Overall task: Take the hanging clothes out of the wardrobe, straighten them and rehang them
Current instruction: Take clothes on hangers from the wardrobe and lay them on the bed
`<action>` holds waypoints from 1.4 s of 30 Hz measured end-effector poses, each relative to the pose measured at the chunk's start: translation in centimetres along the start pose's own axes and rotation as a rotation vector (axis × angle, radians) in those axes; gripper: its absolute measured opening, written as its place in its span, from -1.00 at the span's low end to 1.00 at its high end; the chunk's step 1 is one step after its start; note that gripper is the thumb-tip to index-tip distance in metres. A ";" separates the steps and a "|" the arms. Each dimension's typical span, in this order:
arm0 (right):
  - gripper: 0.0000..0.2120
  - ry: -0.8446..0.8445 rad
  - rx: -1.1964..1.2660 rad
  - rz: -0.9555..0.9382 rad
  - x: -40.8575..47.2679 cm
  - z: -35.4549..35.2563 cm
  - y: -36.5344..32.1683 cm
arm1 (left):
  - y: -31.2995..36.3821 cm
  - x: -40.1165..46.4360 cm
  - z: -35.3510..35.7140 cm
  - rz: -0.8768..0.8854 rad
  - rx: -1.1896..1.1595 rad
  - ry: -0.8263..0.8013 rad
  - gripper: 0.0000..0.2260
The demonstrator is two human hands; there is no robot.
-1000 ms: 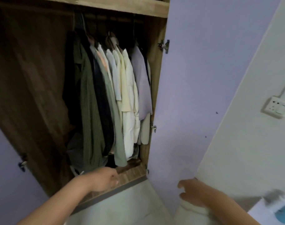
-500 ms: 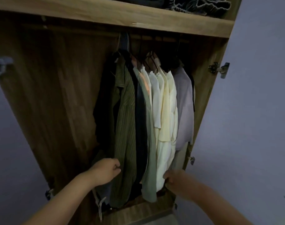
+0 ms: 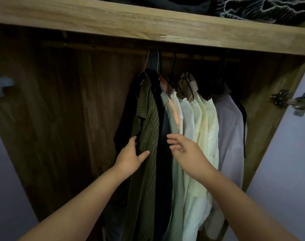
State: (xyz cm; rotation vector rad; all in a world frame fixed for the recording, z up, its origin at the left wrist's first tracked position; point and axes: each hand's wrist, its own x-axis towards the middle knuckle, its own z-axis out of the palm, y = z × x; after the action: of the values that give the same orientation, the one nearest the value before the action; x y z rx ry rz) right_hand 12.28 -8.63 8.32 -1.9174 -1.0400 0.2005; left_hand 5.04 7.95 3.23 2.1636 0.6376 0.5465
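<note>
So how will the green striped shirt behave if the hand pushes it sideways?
The green striped shirt is probably floppy: its cloth hangs in soft folds. It would likely swing on the rail, not tip. The left hand should find it light.

I saw clothes [image 3: 191, 127] hung on the rail [image 3: 191, 57] at the wardrobe's [image 3: 61, 119] right, under the shelf [image 3: 113, 20]. Left hand [image 3: 129, 159] sat left of right hand [image 3: 186, 152], both near side of clothes.
</note>
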 end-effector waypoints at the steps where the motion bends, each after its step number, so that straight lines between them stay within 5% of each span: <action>1: -0.59 0.010 0.039 -0.011 0.9 0.0 -0.2 | -0.2 0.5 0.0 -0.017 -0.045 -0.010 -0.47; 4: -0.58 0.026 0.145 -0.016 2.7 0.6 -1.1 | -1.7 1.0 -0.9 0.050 -0.125 -0.055 -0.94; 11: -0.58 0.051 0.477 0.046 6.0 3.6 -5.0 | -4.5 -1.0 -6.9 0.127 -0.210 -0.190 -0.88; 18: -0.57 -0.108 0.953 0.290 14.5 7.4 -10.1 | -4.4 -2.2 -11.7 0.132 -0.247 -0.209 -0.87; 22: -0.26 0.009 1.005 0.291 18.0 8.6 -11.2 | -4.3 -2.3 -12.7 0.116 -0.224 -0.171 -0.88; 30: -0.02 0.157 1.192 0.135 18.1 5.5 -13.9 | -1.3 -1.6 -14.2 0.223 -0.106 0.088 -0.88; 39: 0.05 -0.141 1.336 -0.027 11.9 1.8 -9.0 | -0.1 -1.5 -14.0 0.245 -0.103 0.253 -0.84; 42: -0.23 -0.268 1.255 -0.034 8.8 0.1 -6.9 | 0.5 -1.2 -13.5 0.243 -0.093 0.351 -0.81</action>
State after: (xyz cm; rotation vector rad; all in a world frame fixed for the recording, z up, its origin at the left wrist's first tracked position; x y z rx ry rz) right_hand 13.81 -0.57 15.93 -0.7334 -0.7806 0.8720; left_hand -3.43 14.72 11.37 2.0866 0.5222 1.0812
